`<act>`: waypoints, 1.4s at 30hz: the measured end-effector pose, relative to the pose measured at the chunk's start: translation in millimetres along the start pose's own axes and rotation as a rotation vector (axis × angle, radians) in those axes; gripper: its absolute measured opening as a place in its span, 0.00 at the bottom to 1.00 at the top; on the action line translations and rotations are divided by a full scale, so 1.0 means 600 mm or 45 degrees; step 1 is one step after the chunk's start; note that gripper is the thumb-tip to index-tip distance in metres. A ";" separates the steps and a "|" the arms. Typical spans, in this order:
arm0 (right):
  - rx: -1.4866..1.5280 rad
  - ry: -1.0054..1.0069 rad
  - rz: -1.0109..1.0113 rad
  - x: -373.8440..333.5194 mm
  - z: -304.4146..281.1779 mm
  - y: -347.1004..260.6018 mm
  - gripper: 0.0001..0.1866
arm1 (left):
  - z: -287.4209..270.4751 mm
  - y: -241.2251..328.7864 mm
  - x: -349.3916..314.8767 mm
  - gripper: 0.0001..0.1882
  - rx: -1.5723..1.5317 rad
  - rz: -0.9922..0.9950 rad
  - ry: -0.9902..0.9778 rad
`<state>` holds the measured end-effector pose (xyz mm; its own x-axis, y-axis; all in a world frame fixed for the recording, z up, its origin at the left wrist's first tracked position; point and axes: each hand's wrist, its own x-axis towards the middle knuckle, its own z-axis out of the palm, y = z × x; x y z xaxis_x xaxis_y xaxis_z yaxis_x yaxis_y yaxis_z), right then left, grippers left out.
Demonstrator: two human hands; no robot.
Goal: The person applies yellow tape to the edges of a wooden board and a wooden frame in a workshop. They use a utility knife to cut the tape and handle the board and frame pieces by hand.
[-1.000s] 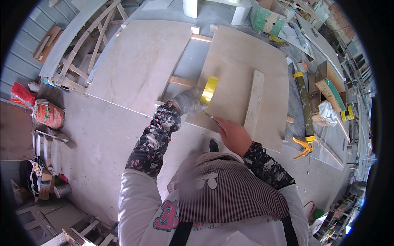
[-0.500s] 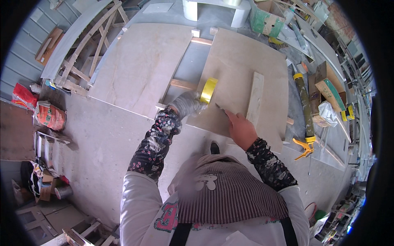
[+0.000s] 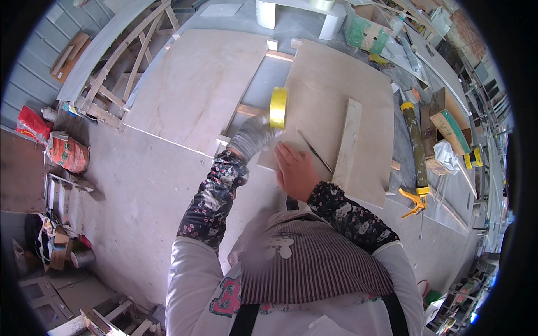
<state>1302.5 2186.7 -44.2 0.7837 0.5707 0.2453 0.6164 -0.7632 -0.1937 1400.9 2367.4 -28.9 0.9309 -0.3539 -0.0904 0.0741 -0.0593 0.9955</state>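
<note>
My left hand (image 3: 250,136), in a grey glove, grips a roll of yellow tape (image 3: 278,108) above the near left corner of the right beige slab (image 3: 319,84). Bare and flat, my right hand (image 3: 297,169) rests on that slab's near edge with its fingers stretched out. Just beyond its fingers a thin pen-like tool (image 3: 315,151) lies loose on the slab. Right of the tool is a long pale strip (image 3: 348,140), lying lengthwise on the slab. A second beige slab (image 3: 190,84) stands to the left, with a gap between the two.
Wooden battens (image 3: 251,110) bridge the gap under the slabs. At the right lie a caulking gun (image 3: 416,151) with an orange handle and an open cardboard box (image 3: 448,120). A wooden frame (image 3: 120,67) leans far left, near orange-red bags (image 3: 68,151) on the floor.
My right hand has let go of the pen-like tool, which now lies on the slab, and has moved left with its fingers flattened. The tape roll has risen slightly and turned more upright.
</note>
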 end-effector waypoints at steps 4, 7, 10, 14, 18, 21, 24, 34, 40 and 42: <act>-0.113 -0.089 -0.023 0.019 -0.014 0.014 0.23 | -0.003 0.081 -0.062 0.18 0.306 -0.006 0.107; 0.086 -0.072 0.112 0.031 -0.047 0.022 0.24 | 0.000 0.123 -0.137 0.17 0.325 0.208 0.127; 0.499 0.076 0.326 0.011 -0.128 0.048 0.22 | -0.002 0.117 -0.219 0.15 0.152 0.228 -0.019; 0.824 -0.024 0.367 -0.042 -0.255 0.049 0.22 | 0.055 0.083 -0.275 0.18 0.489 0.234 -0.358; 0.554 -0.376 -0.322 -0.082 -0.284 0.013 0.21 | 0.148 0.066 -0.298 0.20 0.771 0.118 -0.590; 0.487 -0.837 -0.473 -0.112 -0.287 0.037 0.17 | 0.222 0.043 -0.305 0.19 0.837 0.207 -0.560; 0.680 -1.097 -0.449 -0.150 -0.291 0.104 0.19 | 0.313 -0.002 -0.291 0.20 0.412 0.345 -0.343; 0.824 -1.262 -0.447 -0.283 -0.370 0.305 0.19 | 0.672 -0.015 -0.284 0.29 -1.210 -0.370 0.104; 0.710 -1.349 -0.686 -0.302 -0.360 0.320 0.21 | 0.749 -0.046 -0.277 0.20 -0.653 -0.293 0.157; 0.682 -1.404 -0.715 -0.303 -0.363 0.319 0.21 | 0.775 -0.063 -0.279 0.19 -0.912 -0.165 0.205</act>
<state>1261.1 1870.9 80.9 -0.0861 0.9018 -0.4234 0.6271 -0.2812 -0.7264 1075.9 1994.8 -64.6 0.9356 -0.2411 -0.2580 0.3509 0.5513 0.7570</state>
